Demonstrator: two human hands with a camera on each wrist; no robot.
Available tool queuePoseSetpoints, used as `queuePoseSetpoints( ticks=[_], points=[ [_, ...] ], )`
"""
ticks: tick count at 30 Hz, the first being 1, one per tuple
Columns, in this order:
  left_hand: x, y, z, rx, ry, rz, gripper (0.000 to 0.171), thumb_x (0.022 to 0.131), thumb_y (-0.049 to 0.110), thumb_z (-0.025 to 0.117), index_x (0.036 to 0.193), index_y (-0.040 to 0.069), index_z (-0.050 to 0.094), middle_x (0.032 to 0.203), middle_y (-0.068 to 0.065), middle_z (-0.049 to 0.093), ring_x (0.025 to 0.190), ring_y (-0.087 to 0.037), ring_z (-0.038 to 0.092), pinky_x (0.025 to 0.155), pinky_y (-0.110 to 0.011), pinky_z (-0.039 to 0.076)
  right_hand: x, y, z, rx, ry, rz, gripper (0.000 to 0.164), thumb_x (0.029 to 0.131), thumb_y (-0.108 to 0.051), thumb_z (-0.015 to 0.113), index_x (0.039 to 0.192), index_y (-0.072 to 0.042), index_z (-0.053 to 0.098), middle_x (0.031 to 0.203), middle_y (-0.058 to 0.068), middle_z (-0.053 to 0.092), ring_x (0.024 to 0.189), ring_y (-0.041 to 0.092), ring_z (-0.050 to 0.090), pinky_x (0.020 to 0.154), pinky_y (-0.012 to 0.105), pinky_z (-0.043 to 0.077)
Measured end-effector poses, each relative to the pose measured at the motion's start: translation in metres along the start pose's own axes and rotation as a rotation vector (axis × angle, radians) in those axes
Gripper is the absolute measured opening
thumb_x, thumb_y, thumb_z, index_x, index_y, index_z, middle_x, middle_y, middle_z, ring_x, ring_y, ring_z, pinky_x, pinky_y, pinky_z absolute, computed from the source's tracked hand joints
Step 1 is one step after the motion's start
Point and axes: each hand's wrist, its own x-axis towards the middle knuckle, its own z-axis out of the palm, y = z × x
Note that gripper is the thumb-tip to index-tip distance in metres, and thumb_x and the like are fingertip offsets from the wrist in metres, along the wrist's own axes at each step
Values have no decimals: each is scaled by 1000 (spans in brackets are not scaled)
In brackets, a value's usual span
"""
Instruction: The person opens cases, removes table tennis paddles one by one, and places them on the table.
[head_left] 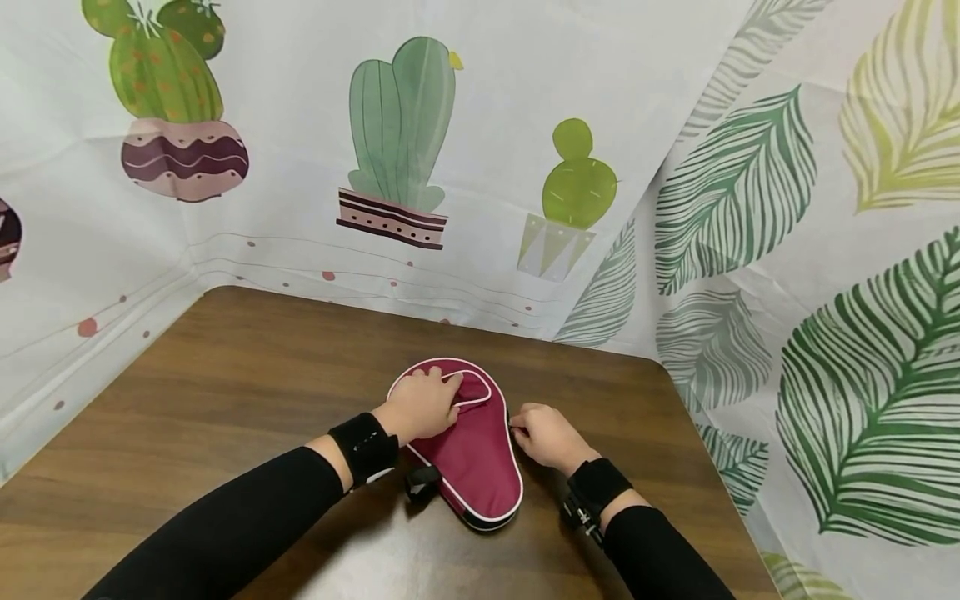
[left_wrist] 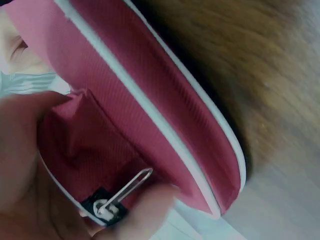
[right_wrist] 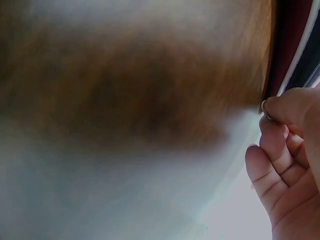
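A crimson table tennis bat case (head_left: pixel 480 467) with white piping lies flat, its wide round end away from me and its narrow end toward me. My left hand (head_left: pixel 426 404) rests on the wide end with fingers spread, beside a white-edged pocket (head_left: pixel 474 388). In the left wrist view the pocket fabric puckers near the fingers, and a metal zipper pull (left_wrist: pixel 127 190) shows at the pocket. At the case's right side, my right hand (head_left: pixel 551 435) pinches the side zipper's pull, mostly hidden by thumb and forefinger. The right wrist view shows dark zipper tape (right_wrist: pixel 309 65) beside those fingertips.
A black strap (head_left: pixel 422 483) sticks out from the case's left side. The case lies on a brown wooden table (head_left: pixel 262 392). Cloth printed with cacti and leaves (head_left: pixel 487 167) hangs along the far and right edges.
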Motion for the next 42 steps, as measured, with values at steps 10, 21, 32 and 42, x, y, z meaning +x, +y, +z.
queuePoseSetpoints(
  ticks=[10,21,32,42],
  points=[
    [3,-23,4,-81,-89,272,71,97,46,55,159,24,30,166,-8,25,142,-47,37,112,-59,35,1,3,2,-7,1,-7,11,89,-8,68,94,-9,78,81,-1,62,76,15,62,71,32,54],
    [6,-29,10,-38,-75,388,69,92,34,52,157,41,30,166,-2,25,132,-44,50,106,-53,43,0,2,2,-28,-4,-17,9,89,-7,67,90,-9,76,78,-1,59,74,16,60,69,32,52],
    [5,-19,11,64,37,332,57,93,35,54,149,39,47,156,-4,44,105,-41,64,86,-50,54,1,2,3,-42,2,-16,10,89,-7,67,92,-9,76,78,-1,59,73,15,59,69,32,52],
    [5,-13,13,89,34,266,59,89,38,55,147,37,50,152,-7,49,104,-38,67,86,-47,54,1,1,4,-38,4,-9,12,90,-7,66,94,-9,77,78,-2,60,74,15,60,69,32,52]
  ],
)
